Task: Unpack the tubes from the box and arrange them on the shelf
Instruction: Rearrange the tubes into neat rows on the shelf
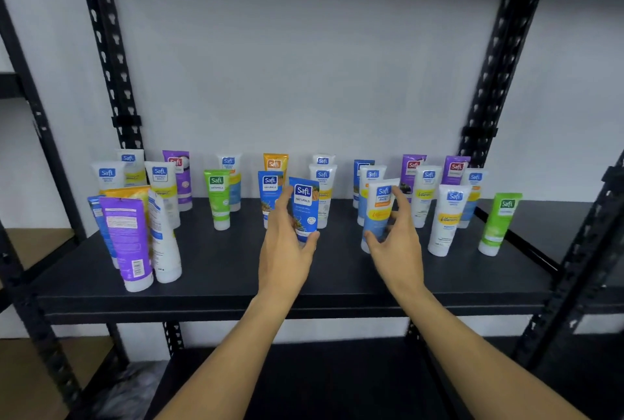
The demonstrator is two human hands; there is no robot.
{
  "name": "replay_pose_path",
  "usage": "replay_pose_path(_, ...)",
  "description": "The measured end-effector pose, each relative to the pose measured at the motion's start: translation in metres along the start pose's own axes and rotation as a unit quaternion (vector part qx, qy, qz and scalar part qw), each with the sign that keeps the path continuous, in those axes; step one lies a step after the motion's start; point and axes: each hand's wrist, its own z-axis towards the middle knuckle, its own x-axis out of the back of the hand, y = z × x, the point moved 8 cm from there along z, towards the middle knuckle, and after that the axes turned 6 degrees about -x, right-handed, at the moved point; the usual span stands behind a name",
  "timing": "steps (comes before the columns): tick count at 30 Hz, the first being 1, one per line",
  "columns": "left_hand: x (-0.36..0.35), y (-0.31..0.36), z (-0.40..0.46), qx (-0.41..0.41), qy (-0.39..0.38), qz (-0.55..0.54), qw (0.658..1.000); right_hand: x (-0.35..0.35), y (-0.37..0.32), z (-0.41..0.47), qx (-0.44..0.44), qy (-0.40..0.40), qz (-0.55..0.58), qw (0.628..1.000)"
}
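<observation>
My left hand [287, 244] grips a blue Safi Naturals tube [305, 207], held upright, cap down, at the middle of the black shelf [236, 271]. My right hand [396, 237] is closed around a white and blue Safi tube [380, 210], also upright, just right of centre. Several more tubes stand cap down in rows behind and beside these: white, purple, green, orange and blue. A purple tube [126, 237] and a white tube [163, 244] stand at the front left with their backs toward me. The box is not in view.
Black perforated uprights [111, 65] [496, 75] frame the shelf against a white wall. A green tube [499, 224] stands alone at the right end. A lower black shelf [304, 382] lies below. Brown cardboard [37, 244] shows at the left on a neighbouring rack.
</observation>
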Motion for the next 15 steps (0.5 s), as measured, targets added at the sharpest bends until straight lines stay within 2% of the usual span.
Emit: replay_pose_path(15,-0.022,0.002,-0.001,-0.007,0.023,0.069,0.997,0.002,0.018,0.003,0.006,0.008,-0.070,0.997)
